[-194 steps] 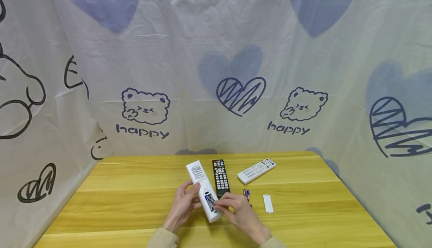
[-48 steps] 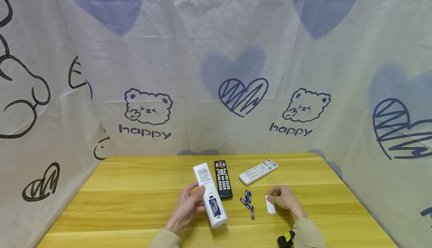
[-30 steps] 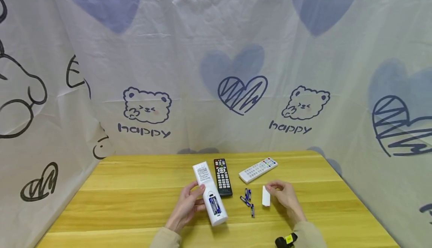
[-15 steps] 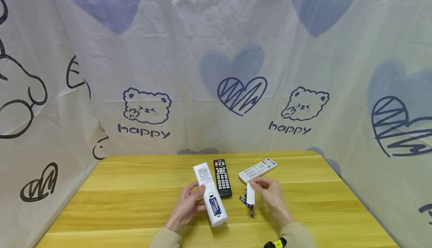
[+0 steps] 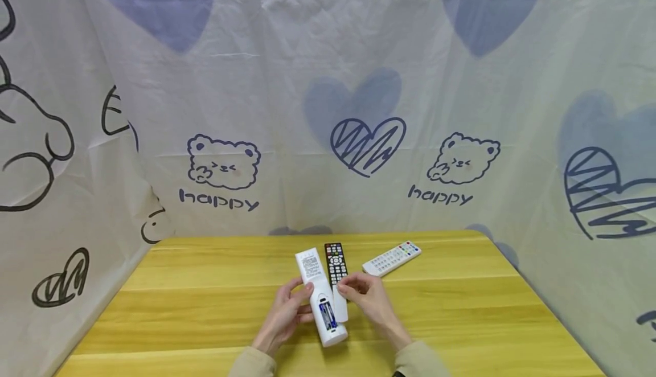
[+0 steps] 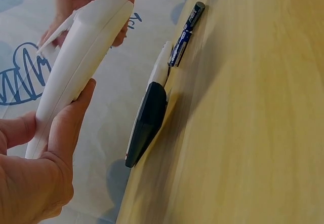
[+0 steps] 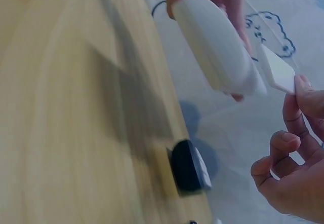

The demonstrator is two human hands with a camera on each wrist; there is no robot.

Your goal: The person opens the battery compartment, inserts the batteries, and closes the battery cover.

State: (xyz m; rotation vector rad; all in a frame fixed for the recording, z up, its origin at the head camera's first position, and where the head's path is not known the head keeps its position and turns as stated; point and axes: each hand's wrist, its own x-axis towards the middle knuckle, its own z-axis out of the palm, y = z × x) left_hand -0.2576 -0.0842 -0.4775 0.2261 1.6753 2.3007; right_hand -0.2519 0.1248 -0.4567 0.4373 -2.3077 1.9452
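My left hand [image 5: 283,312] grips a white remote control [image 5: 312,269], back side up and raised above the table. Its battery compartment [image 5: 327,314] is uncovered, with blue batteries lying inside. Between thumb and index finger, my right hand [image 5: 373,303] pinches the white battery cover [image 5: 340,307], just right of the compartment. The right wrist view shows this cover [image 7: 277,71] tilted, with a narrow gap between it and the remote. Loose blue batteries [image 6: 186,36] lie on the table in the left wrist view; my right hand hides them in the head view.
Behind the held remote lies a black remote control [image 5: 335,260], its near end partly covered by the cover and right hand. A second white remote [image 5: 392,259] lies slantwise farther right, buttons up. The wooden table [image 5: 195,297] ends at a printed cloth backdrop [image 5: 297,195].
My right hand set batteries in the compartment, then picked the cover off the table and carried it left, over the loose batteries, to the remote. The left hand kept its grip on the remote.
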